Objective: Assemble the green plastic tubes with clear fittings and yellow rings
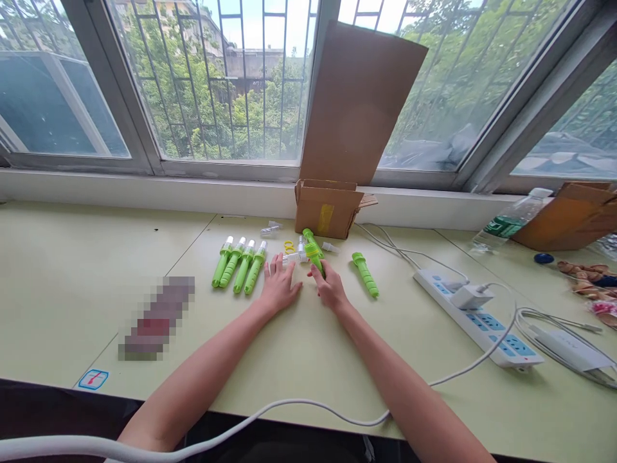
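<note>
My right hand point(330, 287) is closed around a green plastic handle point(314, 253), a tube with a wider collar, its collar end pointing away from me. My left hand point(279, 286) lies palm down on the table with the fingers spread, the fingertips beside some clear plastic caps point(291, 258). Left of it, several green handles with clear caps fitted point(247, 267) lie in a slanting row. Another green handle point(308, 235) lies just beyond the held one, partly hidden by it. One more uncapped green handle point(366, 275) lies to the right of my right hand.
Yellow rings point(289, 247) and more clear caps point(271, 228) lie near a cardboard box point(322, 209) by the window. A power strip point(477, 318) with cables is on the right, near a water bottle point(511, 222). A white cable point(308, 402) crosses the table's front edge.
</note>
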### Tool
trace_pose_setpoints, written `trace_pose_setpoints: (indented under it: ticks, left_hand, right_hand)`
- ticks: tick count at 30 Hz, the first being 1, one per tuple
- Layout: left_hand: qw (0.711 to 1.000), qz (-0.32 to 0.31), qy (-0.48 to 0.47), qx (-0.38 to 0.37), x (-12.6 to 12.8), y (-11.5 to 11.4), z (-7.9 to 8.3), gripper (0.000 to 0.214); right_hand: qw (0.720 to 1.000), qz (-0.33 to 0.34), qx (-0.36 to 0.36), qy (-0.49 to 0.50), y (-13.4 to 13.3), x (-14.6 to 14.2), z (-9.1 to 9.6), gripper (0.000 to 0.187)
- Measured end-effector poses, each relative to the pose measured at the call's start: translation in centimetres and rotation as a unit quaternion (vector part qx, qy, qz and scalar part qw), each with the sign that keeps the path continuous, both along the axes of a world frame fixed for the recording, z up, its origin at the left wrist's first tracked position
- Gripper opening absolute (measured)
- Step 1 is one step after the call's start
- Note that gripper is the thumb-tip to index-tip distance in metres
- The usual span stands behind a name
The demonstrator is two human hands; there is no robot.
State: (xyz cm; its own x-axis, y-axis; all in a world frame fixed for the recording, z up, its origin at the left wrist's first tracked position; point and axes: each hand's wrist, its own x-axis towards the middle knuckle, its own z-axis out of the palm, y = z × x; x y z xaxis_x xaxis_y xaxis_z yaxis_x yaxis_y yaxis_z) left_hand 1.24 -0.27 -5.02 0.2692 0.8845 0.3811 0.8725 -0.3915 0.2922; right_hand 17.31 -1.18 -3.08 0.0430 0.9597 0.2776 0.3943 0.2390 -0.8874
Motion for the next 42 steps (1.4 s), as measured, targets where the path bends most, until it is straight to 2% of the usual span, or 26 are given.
trace_pose_setpoints:
  ticks: [4,8,14,18,25,31,35,39,42]
  left_hand:
    - [1.000,0.003,-0.003,0.001,0.0,0.0,-0.1,0.055]
    - [1.000,0.003,-0.001,0.003,0.0,0.0,-0.2,0.055]
    - [1.000,0.004,-0.005,0.006,0.2,0.2,-0.3,0.054]
    - [1.000,0.006,-0.006,0.012,0.2,0.2,-0.5,0.054]
    - [1.000,0.004,-0.007,0.021,0.1,0.3,-0.6,0.055]
    - [1.000,0.003,-0.016,0.018,0.1,0.1,-0.4,0.056]
    - [0.999,-0.006,-0.025,0.029,0.1,0.0,-0.1,0.060]
    - [0.994,-0.093,-0.020,0.045,0.3,-0.5,0.6,0.067]
    - [0.988,-0.153,-0.007,0.039,0.5,-1.1,1.1,0.062]
  right_hand:
    - [0.999,-0.023,0.018,-0.029,0.1,0.2,-0.2,0.037]
    - [0.987,-0.073,0.085,-0.112,0.9,0.7,-0.6,0.040]
    - [0.984,0.018,0.113,-0.133,2.4,0.9,-2.1,0.051]
    - [0.986,0.039,0.085,-0.139,2.9,1.0,-2.7,0.054]
    - [0.978,0.056,0.102,-0.170,3.2,0.8,-2.3,0.041]
    - [0.985,-0.063,0.120,-0.106,2.0,0.9,-1.1,0.041]
    - [0.990,-0.100,0.094,-0.034,1.3,0.8,-0.7,0.037]
    - [0.991,-0.106,0.067,0.053,0.6,0.2,-0.8,0.034]
    - [0.989,-0.090,0.046,0.109,0.0,-0.4,-0.8,0.035]
